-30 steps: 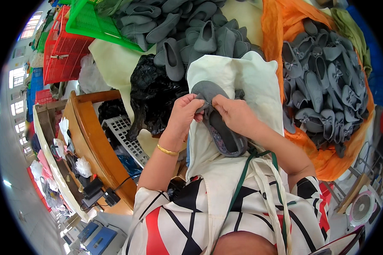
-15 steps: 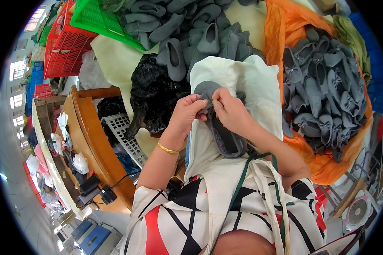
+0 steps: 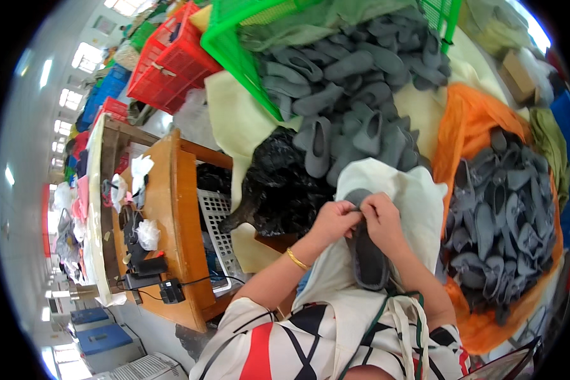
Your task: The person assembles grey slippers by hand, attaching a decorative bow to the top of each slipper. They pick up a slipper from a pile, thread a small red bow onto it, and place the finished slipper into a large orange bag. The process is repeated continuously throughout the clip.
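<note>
A grey slip-on shoe is pinched by left hand and right hand; its vamp is best held taut — between them

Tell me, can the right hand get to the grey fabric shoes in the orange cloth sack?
Probably, though the right hand is busy with a grey fabric slip-on; the orange cloth sack is open, its grey fabric shoes uncovered.

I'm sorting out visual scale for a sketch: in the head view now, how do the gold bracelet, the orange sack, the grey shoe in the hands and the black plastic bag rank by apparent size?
1. Orange sack
2. Black plastic bag
3. Grey shoe
4. Gold bracelet
</note>
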`<state>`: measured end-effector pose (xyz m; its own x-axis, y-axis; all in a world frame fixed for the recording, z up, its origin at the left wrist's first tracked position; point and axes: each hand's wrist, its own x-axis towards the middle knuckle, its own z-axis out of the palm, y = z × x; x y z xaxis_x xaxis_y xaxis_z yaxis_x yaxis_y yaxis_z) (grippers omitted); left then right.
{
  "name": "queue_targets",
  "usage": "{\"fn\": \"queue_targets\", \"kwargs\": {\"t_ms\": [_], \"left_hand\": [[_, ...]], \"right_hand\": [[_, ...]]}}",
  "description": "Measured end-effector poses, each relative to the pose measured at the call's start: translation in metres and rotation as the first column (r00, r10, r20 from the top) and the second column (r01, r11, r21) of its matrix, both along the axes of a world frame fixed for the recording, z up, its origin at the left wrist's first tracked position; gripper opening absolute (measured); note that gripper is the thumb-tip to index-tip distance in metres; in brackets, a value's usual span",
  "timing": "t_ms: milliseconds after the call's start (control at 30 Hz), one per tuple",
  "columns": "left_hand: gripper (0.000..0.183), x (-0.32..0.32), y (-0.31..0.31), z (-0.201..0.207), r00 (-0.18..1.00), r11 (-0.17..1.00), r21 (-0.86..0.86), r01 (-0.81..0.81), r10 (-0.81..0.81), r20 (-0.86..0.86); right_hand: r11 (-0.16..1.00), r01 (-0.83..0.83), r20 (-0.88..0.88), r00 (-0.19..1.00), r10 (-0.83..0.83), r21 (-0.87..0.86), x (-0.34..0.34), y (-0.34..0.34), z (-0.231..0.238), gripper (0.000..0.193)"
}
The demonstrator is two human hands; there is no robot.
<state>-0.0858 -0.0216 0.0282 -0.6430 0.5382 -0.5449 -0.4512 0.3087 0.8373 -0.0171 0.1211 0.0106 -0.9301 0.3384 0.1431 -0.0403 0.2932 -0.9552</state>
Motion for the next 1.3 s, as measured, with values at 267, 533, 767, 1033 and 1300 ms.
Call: {"fn": "queue_targets", "kwargs": {"t_ms": [267,533,767,1033,1300], "left_hand": [[0.017,0.000,0.003,-0.016,0.994,0.998,-0.045,0.032,-0.037,-0.105],[0.019,0.001,0.001,-0.011,0.994,0.999,-0.035,-0.007,0.003,-0.110],[0.022,0.003,0.004,-0.012,0.990,0.998,-0.050,0.025,-0.032,-0.140],[0.046,0.019,-0.014,-0.009,0.842,0.974,-0.198,-0.115,-0.010,-0.539],[0.035,0.016,-0.011,-0.015,0.937,0.998,-0.059,0.017,-0.036,-0.348]], "right_hand": [[0.608,0.119,0.259,0.954,0.149,-0.785,0.020,0.027,0.017,0.021],[0.285,0.253,0.035,0.802,-0.596,-0.925,0.141,0.231,0.020,0.020],[0.380,0.673,-0.197,0.335,-0.922,-0.635,0.250,0.330,0.014,0.011],[0.966,0.111,0.053,0.990,-0.127,0.235,0.087,0.107,-0.002,0.018],[0.838,-0.136,0.118,0.989,0.086,0.529,0.046,0.055,-0.020,0.011]]}}
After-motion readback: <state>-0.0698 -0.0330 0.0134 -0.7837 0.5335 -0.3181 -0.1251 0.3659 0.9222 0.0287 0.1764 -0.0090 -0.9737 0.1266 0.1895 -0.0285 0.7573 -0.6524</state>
